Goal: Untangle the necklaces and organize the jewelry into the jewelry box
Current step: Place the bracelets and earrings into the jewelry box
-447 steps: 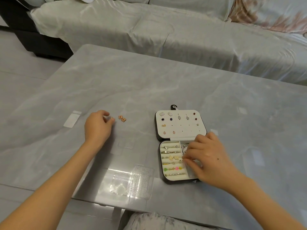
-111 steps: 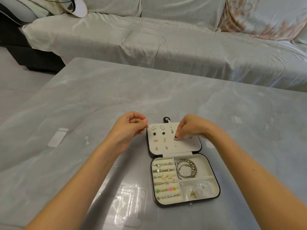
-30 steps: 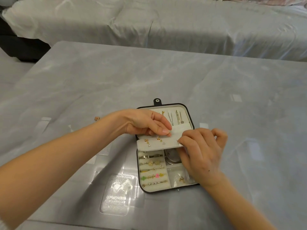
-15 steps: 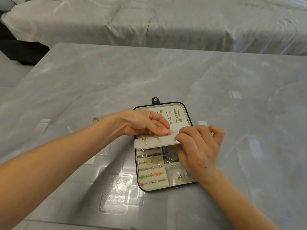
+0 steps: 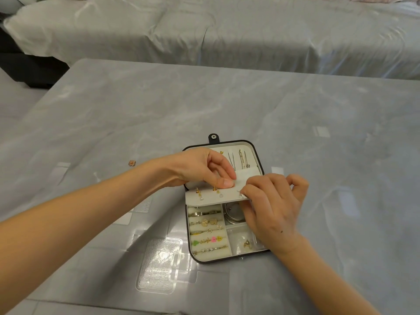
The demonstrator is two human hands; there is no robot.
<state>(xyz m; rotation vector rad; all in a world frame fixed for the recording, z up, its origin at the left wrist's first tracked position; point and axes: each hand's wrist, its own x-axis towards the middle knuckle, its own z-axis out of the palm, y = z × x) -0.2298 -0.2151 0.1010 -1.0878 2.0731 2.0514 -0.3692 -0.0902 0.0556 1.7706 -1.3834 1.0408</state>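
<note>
A small black jewelry box (image 5: 260,165) lies open on the grey table. Its white earring panel (image 5: 211,197) is folded toward me, its back showing earring posts. My left hand (image 5: 204,168) pinches the panel's upper edge with thumb and fingers. My right hand (image 5: 272,208) pinches a tiny earring back (image 5: 242,195) at the panel's right end. Necklaces (image 5: 241,159) hang inside the lid. Rings (image 5: 208,231) sit in foam rows at lower left, bracelets (image 5: 231,212) beside them, partly hidden by my right hand. A small orange earring (image 5: 131,163) lies on the table to the left.
A clear plastic tray (image 5: 159,264) lies near the table's front edge, left of the box. Clear tape patches (image 5: 60,170) are stuck to the table (image 5: 159,110). A couch covered in grey cloth (image 5: 227,35) runs behind the table.
The earring panel has been flipped from lying flat on the lid to folded toward me, uncovering the necklaces. In the last second both hands stay at the panel, the right working at its right end.
</note>
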